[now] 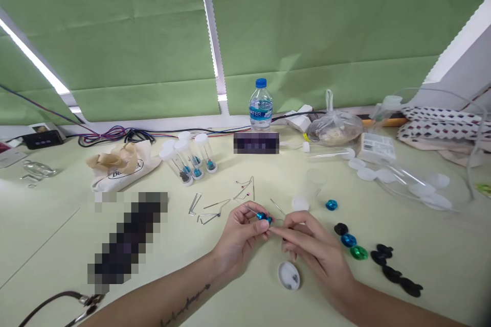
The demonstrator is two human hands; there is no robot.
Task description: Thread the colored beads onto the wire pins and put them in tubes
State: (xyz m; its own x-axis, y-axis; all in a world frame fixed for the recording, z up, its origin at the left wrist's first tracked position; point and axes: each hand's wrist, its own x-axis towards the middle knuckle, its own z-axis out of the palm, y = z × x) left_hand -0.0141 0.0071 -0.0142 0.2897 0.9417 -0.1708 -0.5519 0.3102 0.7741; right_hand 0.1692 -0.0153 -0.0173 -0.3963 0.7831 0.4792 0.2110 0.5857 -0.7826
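Near the middle of the table, my left hand (241, 232) pinches a small shiny blue metal part (262, 216), from which a thin metal rod sticks out to the upper left. The index finger of my right hand (314, 245) reaches to that part and touches it or nearly does. Its other fingers are curled; what they hold, if anything, is hidden. Just beyond these fingers shows a thin metal rod (276, 206). Below the hands stands a white cap (283, 277) with small grey pieces inside. Several L-shaped hex keys (195, 204) lie left of the hands.
On the right are a blue part (331, 205), a green part (359, 252) and several black parts (391, 273). Clear tubes with blue parts (210, 163) stand behind, near a cloth pouch (123, 166). A water bottle (261, 110), a plastic bag (335, 127) and cables line the back.
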